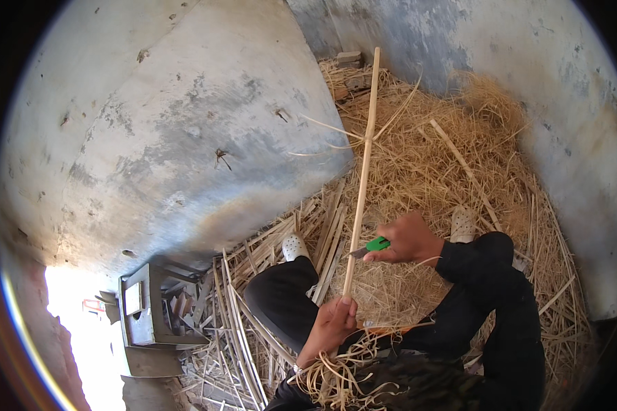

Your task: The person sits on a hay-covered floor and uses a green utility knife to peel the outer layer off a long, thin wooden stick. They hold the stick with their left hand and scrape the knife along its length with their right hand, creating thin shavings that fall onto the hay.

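Observation:
A long pale strip of bamboo or wood (pixel 364 178) stands out away from me, with thin slivers curling off it partway up. My left hand (pixel 330 323) is closed around its near end, close to my lap. My right hand (pixel 413 236) grips a green-handled utility knife (pixel 378 244). The knife's blade points left and lies at the strip's right edge, a little beyond my left hand; whether it cuts in, I cannot tell. Curled shavings (pixel 343 378) lie around my left wrist and over my lap.
A heap of fine shavings (pixel 452 157) covers the floor ahead, with a loose strip (pixel 466 168) on it. Split strips (pixel 243 335) are strewn at the left, near a wooden box-like stand (pixel 140 305). Worn plaster walls (pixel 206 137) close in on both sides. My feet wear pale perforated clogs (pixel 295 247).

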Demonstrator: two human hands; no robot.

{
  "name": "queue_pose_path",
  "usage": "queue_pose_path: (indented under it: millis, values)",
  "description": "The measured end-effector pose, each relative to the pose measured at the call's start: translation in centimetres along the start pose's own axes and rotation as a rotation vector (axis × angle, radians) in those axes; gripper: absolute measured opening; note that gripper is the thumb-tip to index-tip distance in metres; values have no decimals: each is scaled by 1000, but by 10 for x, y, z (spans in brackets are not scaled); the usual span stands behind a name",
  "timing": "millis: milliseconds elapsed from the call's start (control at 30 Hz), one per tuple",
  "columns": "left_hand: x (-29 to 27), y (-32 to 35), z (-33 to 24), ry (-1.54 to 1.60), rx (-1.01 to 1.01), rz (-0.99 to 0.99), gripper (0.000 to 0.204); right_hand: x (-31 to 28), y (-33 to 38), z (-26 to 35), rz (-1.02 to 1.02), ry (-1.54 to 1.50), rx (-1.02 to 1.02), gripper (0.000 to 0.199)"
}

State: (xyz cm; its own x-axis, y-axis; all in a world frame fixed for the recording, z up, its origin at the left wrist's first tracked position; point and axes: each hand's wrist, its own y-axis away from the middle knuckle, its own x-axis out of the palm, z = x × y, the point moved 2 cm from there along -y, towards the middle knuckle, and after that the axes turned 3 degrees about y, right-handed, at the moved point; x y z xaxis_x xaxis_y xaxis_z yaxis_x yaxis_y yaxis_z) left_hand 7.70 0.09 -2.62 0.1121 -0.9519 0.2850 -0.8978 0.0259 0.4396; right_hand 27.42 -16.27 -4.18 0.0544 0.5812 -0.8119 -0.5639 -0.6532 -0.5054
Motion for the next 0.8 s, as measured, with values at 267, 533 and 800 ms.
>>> queue_pose_path:
  millis: [267,533,800]
  values:
    - [17,5,2,6,24,4,34,-2,-3,0,-97,-11,-21,75]
    - [24,21,5,-85,-11,49,33,-16,-27,-80,-165,215,127,77]
    - [29,19,1,-228,53,110,34,-18,-42,-155,-188,297,236,76]
